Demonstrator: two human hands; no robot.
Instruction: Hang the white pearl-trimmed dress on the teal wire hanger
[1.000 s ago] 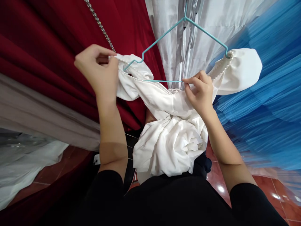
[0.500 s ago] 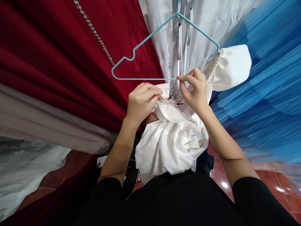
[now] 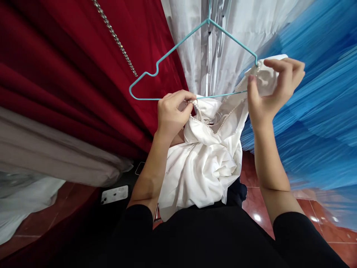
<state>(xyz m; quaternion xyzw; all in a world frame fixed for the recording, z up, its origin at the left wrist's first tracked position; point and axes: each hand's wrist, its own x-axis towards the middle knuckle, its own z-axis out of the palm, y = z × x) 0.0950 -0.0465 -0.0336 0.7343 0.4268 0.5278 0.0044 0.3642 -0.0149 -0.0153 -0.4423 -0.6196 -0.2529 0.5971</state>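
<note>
A white dress (image 3: pixel 195 175) with pearl-beaded edging lies gathered against my lap, its bodice raised toward a light-blue hanger (image 3: pixel 231 35). My left hand (image 3: pixel 174 113) is closed in a pinch on the pearl-edged strap, just at the hanger's bottom bar. The other strap loops over the hanger's right end, with its puffed white part partly hidden behind my right hand (image 3: pixel 275 93). That hand is open, thumb and fingers spread apart beside the strap. The hanger's left end has nothing on it.
Red drapery (image 3: pixel 134 44) with a beaded chain (image 3: pixel 117 41) hangs at the left, above beige cloth (image 3: pixel 55 145). Blue tulle (image 3: pixel 312 141) fills the right side. White fabric hangs behind a metal rail (image 3: pixel 210 56). A phone (image 3: pixel 115 195) lies at lower left.
My right hand has let go of the hanger's bottom bar and moved right, opening near the strap. My left hand has lifted its strap slightly up to the bar.
</note>
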